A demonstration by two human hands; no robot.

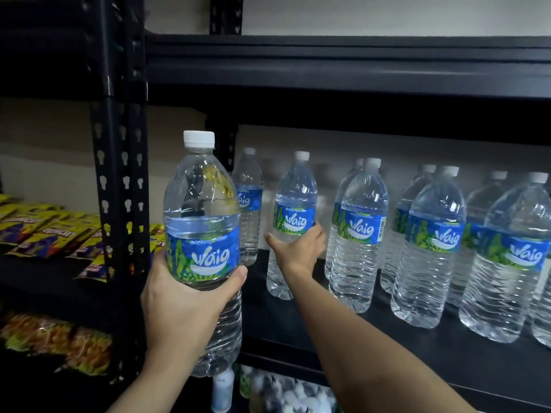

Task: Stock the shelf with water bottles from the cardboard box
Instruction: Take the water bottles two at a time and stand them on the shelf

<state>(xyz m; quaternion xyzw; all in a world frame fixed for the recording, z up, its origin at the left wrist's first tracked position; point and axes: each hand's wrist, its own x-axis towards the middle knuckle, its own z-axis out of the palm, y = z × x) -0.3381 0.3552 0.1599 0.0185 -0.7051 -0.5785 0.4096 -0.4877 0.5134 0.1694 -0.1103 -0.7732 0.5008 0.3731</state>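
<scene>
1. Left hand (182, 296) is wrapped around a water bottle (202, 234), fingers clamped across the lower label, thumb on the right side. Bottle is upright, white cap on, held in the air in front of the rack upright (122, 174), near-left of the shelf (447, 353).
2. Right hand (298, 248) reaches farther in and grips a second bottle (293, 210) at the label's lower edge, fingers closed around its body. That bottle looks upright, base on or just at the shelf; can't tell which.
3. One bottle stands alone far-left at the back (249, 204).
4. Right of the right hand: shelf bottles (432, 242) standing in rows front to back, labels facing out, caps on.
5. All labels read "Waig", blue and green.
6. Shelf is black, with another black board above.
7. Left bay: yellow snack packets (44, 234) lying flat; orange-green packets (56, 341) one level down.
8. Below the shelf: blurred small bottles (283, 394), detail unreadable.
</scene>
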